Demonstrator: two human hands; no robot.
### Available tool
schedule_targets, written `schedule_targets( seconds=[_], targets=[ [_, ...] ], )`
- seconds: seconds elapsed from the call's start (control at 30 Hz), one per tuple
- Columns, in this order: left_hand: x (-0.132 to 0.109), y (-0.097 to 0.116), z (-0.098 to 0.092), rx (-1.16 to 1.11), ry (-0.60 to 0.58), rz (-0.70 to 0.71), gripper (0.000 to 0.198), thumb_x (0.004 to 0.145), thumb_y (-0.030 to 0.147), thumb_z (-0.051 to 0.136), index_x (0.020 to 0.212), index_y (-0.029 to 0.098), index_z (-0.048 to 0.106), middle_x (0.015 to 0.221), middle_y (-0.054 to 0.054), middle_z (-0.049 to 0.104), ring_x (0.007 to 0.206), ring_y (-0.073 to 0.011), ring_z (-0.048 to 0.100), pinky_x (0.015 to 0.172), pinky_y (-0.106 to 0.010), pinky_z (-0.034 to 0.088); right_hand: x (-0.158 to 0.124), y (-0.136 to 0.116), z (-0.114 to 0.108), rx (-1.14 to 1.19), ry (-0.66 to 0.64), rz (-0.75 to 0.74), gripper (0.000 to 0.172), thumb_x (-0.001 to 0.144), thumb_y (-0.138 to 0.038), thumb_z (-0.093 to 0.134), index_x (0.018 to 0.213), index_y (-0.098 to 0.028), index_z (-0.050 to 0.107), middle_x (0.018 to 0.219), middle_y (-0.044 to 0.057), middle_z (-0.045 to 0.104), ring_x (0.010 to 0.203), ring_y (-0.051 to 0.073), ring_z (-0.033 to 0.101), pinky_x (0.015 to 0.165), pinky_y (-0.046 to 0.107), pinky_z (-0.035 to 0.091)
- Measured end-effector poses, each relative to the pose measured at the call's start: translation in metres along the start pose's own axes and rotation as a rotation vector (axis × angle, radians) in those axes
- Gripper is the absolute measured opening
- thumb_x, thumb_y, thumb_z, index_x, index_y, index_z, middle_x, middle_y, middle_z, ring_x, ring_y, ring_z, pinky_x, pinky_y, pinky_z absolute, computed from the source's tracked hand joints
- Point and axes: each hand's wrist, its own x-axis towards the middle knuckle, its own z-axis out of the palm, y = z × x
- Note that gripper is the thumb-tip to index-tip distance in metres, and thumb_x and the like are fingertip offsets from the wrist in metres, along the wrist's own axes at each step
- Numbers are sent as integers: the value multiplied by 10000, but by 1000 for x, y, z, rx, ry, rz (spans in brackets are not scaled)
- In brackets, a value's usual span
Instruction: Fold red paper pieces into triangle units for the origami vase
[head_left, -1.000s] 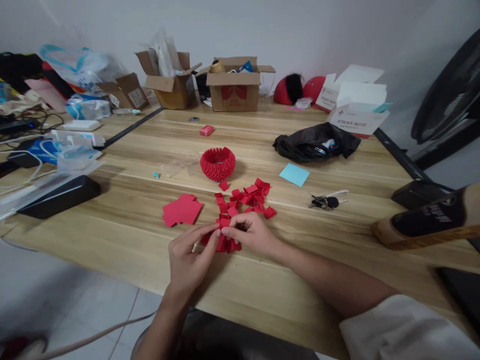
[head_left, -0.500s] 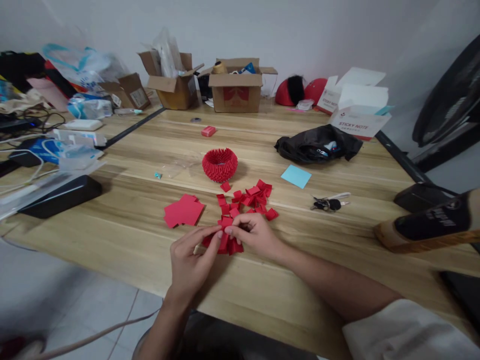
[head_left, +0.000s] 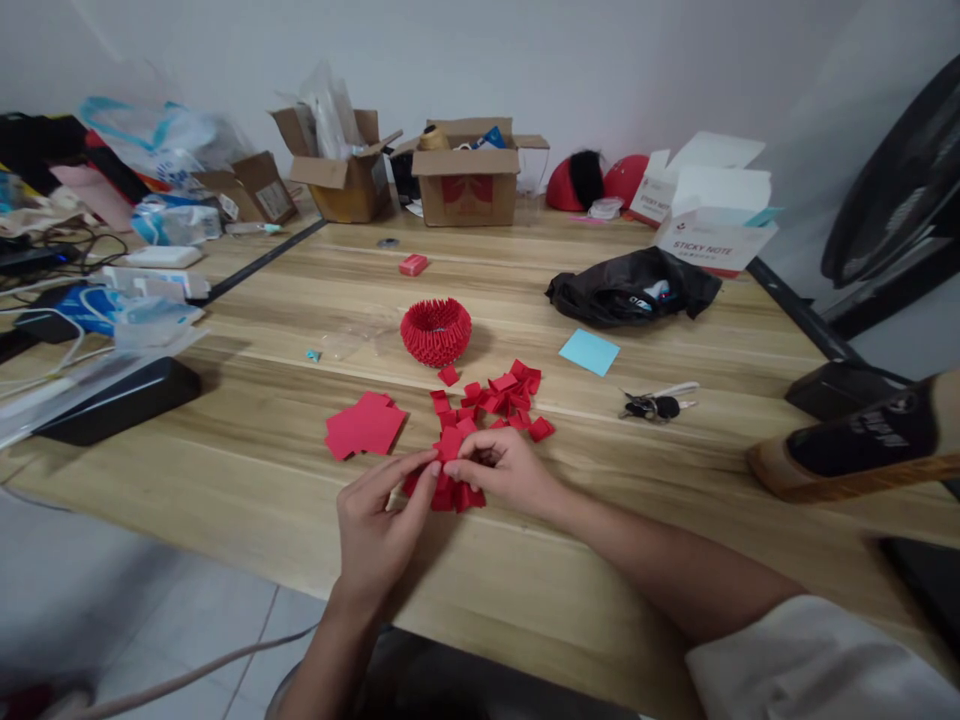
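Observation:
My left hand (head_left: pixel 384 508) and my right hand (head_left: pixel 508 468) meet over a heap of red paper pieces near the front of the table. Thumb and forefinger of each hand pinch a small piece of red paper (head_left: pixel 450 443), partly covered by the fingertips. Beneath the hands lie more red paper pieces (head_left: pixel 459 498). Just beyond my right hand spreads a loose pile of small folded red papers (head_left: pixel 506 392). A stack of flat red paper sheets (head_left: pixel 365 424) rests to the left. Behind the pile stands a round red bowl of interlocked folded paper (head_left: pixel 436 340).
A blue sheet (head_left: pixel 589 352), keys (head_left: pixel 651 405) and a black bag (head_left: pixel 630 290) lie on the right. Cardboard boxes (head_left: pixel 466 190) line the wall. A black power strip (head_left: pixel 124 400) sits at left, and a large bottle (head_left: pixel 847 450) at right.
The fingertips have shifted slightly on the small red paper, both hands still pinching it. The whole view has moved a little; the bowl and piles keep their places on the table.

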Motion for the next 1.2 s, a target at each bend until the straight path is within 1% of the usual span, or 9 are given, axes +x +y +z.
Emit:
schedule_targets(
  seconds=[0.13,0.33,0.53,0.8,1.0,1.2],
  targets=[
    [0,0,0,9,-8,5,146,801,173,674,930,214,731,856,-15,742,722,-133,681,694,-244,543,0,0,0,-35,6,-20,278,757,-339,724,620,-133,598,537,-32,534,485,61,439,476,193,334],
    [0,0,1,1,-7,2,135,801,175,673,919,210,729,856,-14,741,723,-133,681,695,-245,542,-2,1,0,-17,41,-9,253,766,-305,715,623,-135,594,527,-35,525,461,61,436,450,190,324],
    [0,1,1,-2,-14,10,133,803,169,669,914,218,724,843,-8,738,717,-130,676,686,-247,540,-1,0,0,0,25,-25,215,766,-256,705,627,-135,593,535,-36,530,468,58,440,460,188,329],
    [0,1,0,-4,-33,-22,126,807,175,664,910,219,722,840,-2,741,722,-126,680,695,-242,541,0,1,0,-58,26,-28,250,762,-295,708,613,-137,585,543,-34,528,485,59,432,479,193,335],
    [1,2,1,6,-54,-32,111,810,186,657,896,210,721,830,-5,746,720,-130,687,685,-235,543,0,4,0,-72,11,-28,224,778,-277,690,632,-135,594,560,-32,535,503,62,444,491,194,336],
    [2,1,2,13,-70,-82,121,819,233,641,898,197,724,837,-26,750,727,-155,696,711,-270,559,0,3,0,-88,17,-31,228,779,-279,679,631,-132,589,574,-24,546,510,65,444,503,198,335]
  ],
)
